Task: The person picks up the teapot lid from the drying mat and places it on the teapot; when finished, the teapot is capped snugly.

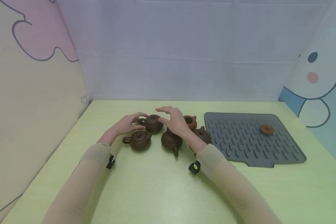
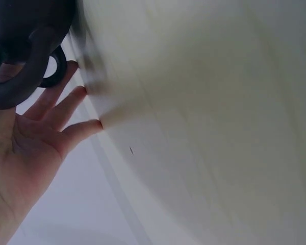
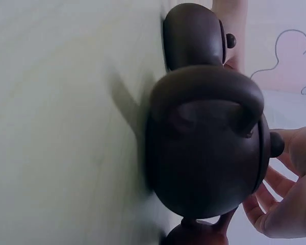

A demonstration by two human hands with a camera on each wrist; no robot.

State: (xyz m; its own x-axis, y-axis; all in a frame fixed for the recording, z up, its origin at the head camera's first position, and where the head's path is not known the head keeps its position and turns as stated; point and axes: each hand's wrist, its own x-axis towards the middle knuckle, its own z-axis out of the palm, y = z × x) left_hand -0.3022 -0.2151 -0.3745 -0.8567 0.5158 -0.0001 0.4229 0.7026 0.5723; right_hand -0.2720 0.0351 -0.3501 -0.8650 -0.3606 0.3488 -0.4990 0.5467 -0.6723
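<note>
A dark brown lidded teapot (image 1: 152, 125) stands at the back, between my two hands. At its left, by the handle, my left hand (image 1: 126, 125) has its fingers spread; in the left wrist view the fingertips reach down to the tabletop. My right hand (image 1: 174, 120) is at the pot's right, fingers extended and thumb toward the pot; whether it touches is unclear. In front sits another brown teapot (image 1: 140, 142), handle left. Under my right wrist is a third teapot (image 1: 171, 142), its handle (image 3: 209, 84) large in the right wrist view.
Right of my right hand, partly hidden by the forearm, are a reddish lidless teapot (image 1: 193, 122) and a dark teapot (image 1: 203, 135). A grey ridged mat (image 1: 240, 152) lies at the right with a reddish lid (image 1: 267, 129) on it. A white curtain (image 1: 179, 77) hangs behind the table.
</note>
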